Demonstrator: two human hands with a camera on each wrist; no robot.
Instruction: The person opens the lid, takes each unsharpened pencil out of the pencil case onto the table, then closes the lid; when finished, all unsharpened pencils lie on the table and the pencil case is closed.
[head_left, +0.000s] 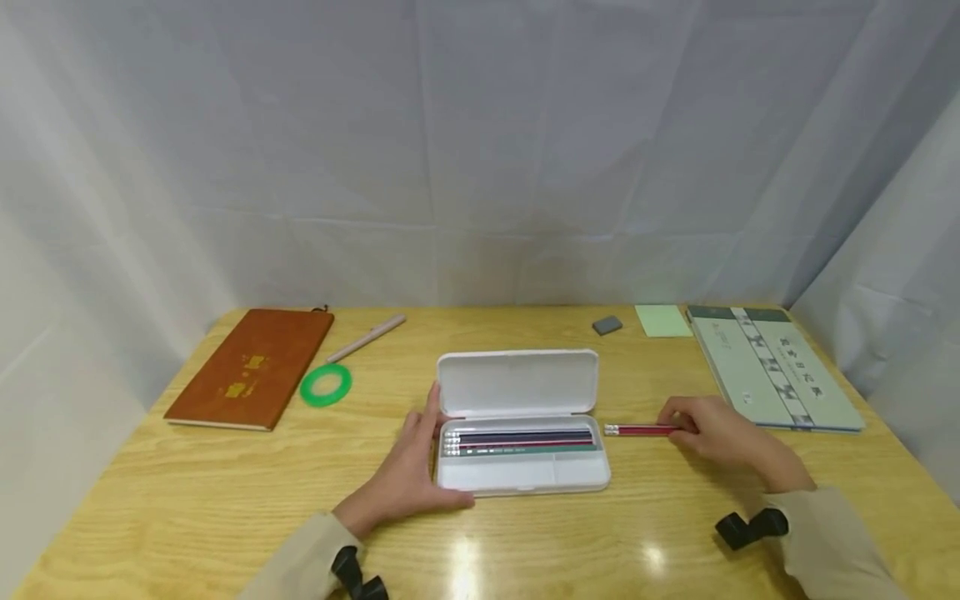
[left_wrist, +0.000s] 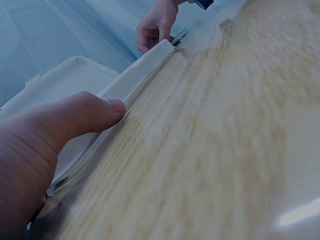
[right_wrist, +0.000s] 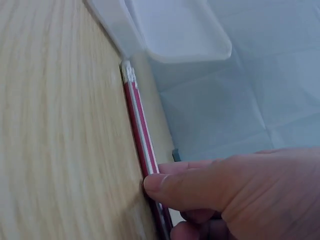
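Observation:
An open white pencil case stands mid-table, its lid tipped back. Several pencils, dark, red and green, lie side by side in its rear compartment. My left hand holds the case at its left end, fingers along the side and thumb against the front wall. To the right of the case, my right hand pinches a red pencil with pale stripes between thumb and fingers. The pencil lies low over the table, its silvery end pointing at the case; its other end is hidden by the hand.
At the left lie a brown notebook, a green tape ring and a pale pen. A grey eraser, a light green paper pad and a pale green notebook lie toward the back right. A white curtain hangs behind the table.

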